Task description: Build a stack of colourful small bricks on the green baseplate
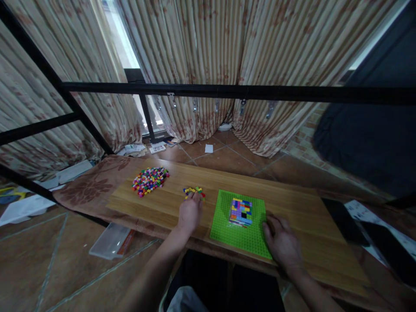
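My left hand (pixel 190 211) reaches down to a small cluster of loose toy bricks (pixel 196 190), mostly yellow with some blue and red. Its fingers are bent together at the cluster, and their tips are hidden, so any brick between them does not show. A green studded baseplate (pixel 224 225) lies in front of me, with a multicoloured block of stacked bricks (pixel 241 212) built on it; a black square shows in its top. At the plate's right edge, my right hand (pixel 283 242) has its fingers curled, with thumb and fingertips against the rim.
A large pile of mixed bricks (pixel 150 180) lies towards the left end of the wooden board (pixel 308 216). Dark flat devices (pixel 345 221) and printed paper (pixel 359 212) are at the right. A clear plastic box (pixel 110 241) is below on the tiled floor. A black metal rail (pixel 201 89) crosses behind.
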A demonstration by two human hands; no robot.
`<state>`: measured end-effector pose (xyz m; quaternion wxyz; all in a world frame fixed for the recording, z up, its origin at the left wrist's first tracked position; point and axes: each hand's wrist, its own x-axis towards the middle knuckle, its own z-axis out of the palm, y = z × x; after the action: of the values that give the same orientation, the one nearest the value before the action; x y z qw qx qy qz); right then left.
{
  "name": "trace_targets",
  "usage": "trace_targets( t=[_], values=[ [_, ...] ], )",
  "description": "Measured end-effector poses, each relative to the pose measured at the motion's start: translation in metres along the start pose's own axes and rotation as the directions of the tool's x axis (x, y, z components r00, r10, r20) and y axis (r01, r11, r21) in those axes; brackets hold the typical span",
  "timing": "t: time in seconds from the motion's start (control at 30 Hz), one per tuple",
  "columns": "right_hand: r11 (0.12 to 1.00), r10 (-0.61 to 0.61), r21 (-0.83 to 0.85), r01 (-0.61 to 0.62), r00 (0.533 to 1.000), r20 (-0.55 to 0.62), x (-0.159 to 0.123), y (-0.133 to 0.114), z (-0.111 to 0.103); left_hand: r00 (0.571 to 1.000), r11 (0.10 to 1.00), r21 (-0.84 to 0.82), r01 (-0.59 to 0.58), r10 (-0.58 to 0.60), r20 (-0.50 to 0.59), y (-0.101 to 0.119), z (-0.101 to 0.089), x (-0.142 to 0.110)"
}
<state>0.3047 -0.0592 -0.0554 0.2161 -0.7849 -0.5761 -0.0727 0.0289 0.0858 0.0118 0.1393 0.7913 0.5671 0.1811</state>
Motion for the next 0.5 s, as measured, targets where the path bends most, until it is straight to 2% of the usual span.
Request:
trace_targets(
  t=[0.1,0.2,0.27,0.37,0.5],
  values=[
    [1.000,0.010,0.001,-0.010,1.000,0.006,0.000,-0.002,-0.001,0.999,0.986,-0.162,-0.034,0.039,0.025,0.020,0.003,-0.011],
    [1.000,0.020,-0.007,-0.020,1.000,0.006,0.001,-0.004,-0.002,0.996,0.929,-0.365,-0.060,0.082,0.046,0.040,0.005,-0.018],
    [1.000,0.020,-0.009,-0.020,1.000,0.000,0.001,-0.004,-0.003,0.994,0.900,-0.431,-0.064,0.098,0.056,0.051,0.006,-0.019],
    [1.000,0.009,0.000,-0.009,1.000,0.000,0.001,-0.004,-0.003,0.993,0.893,-0.447,-0.060,0.100,0.065,0.057,0.008,-0.019],
    [1.000,0.010,-0.006,-0.010,1.000,0.006,0.000,-0.001,-0.001,0.996,0.940,-0.340,-0.036,0.061,0.062,0.045,0.012,-0.024]
  ],
)
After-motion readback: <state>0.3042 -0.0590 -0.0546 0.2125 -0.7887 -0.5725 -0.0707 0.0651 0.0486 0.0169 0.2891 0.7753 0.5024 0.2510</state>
